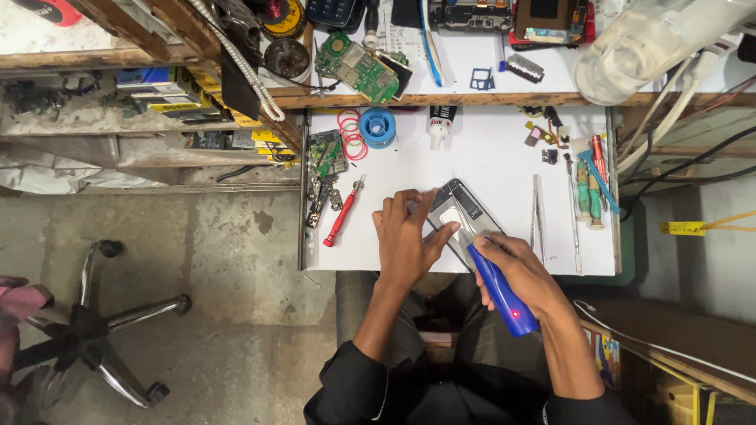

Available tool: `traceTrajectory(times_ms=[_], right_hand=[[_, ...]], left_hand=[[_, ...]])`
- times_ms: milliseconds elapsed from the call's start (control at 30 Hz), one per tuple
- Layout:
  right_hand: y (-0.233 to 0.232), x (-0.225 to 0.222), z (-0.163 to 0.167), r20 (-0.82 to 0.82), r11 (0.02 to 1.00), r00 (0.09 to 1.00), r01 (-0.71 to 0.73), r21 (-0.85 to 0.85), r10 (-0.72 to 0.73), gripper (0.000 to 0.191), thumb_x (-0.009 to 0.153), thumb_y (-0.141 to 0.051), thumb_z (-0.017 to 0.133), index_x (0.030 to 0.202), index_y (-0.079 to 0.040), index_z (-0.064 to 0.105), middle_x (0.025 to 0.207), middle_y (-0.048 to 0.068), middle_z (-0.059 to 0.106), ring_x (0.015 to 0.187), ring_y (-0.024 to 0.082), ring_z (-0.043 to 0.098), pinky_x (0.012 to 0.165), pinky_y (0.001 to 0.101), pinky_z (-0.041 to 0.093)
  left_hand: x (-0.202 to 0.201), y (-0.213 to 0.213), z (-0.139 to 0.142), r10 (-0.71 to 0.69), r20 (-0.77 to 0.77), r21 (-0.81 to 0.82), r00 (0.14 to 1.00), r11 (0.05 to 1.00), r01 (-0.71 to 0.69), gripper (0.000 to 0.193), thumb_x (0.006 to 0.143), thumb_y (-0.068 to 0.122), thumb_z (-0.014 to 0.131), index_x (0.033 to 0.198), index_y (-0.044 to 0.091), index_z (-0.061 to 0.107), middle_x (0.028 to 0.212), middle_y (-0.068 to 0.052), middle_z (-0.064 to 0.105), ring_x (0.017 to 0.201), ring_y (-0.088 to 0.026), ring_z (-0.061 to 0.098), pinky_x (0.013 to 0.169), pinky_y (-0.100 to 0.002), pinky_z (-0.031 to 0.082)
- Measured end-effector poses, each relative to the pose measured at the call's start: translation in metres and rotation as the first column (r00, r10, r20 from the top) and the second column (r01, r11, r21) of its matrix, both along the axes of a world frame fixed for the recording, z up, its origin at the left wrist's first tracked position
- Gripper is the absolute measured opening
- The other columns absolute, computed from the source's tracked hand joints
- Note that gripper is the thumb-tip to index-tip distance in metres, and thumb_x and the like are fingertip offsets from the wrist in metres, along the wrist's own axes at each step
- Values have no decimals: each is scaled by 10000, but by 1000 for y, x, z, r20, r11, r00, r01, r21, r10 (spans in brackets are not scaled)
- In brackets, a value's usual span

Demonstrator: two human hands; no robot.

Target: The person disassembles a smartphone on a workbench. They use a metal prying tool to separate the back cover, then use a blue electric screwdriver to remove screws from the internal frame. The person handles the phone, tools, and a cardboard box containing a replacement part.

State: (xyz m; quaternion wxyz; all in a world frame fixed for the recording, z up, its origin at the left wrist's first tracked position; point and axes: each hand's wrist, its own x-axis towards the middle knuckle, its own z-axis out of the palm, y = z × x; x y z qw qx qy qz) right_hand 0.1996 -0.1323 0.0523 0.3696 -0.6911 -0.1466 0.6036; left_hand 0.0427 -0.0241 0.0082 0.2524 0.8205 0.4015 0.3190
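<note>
An opened mobile phone lies tilted on the white work mat, its inner frame and dark parts showing. My left hand rests on the phone's left side, fingers spread over its edge, holding it down. My right hand grips a blue electric screwdriver with a small red light on its body. The tool's tip sits against the phone's lower right part, close to my left thumb.
A red screwdriver and a circuit board lie at the mat's left. Tweezers and several small tools lie at the right. A blue solder spool, a glue tube, a green board and a clear bottle sit farther back. A swivel chair base stands at left.
</note>
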Motion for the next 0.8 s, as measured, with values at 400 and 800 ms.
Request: traceTrajectory(times_ms=[400,800], right_hand=[[-3,1,-4,11,998,998,-58,14,58,457,953,-419,571,1046,22,645,634,127,612,420,200,610,386,333,519],[-16,12,-8,-26,994,996,82,77,-80,398,1005,-361,530,1054,32,576,749,176,679,495,228,640,420,338,518]], left_hand=[[0,0,-1,-3,-2,-7,1000,1000,3,627,796,447,847,1280,71,713,1124,-74,598,918,-231,512,816,-402,344],[0,-2,-4,24,50,-27,998,999,-22,606,795,421,848,1258,73,669,1190,-96,641,1065,-287,566,887,-439,363]])
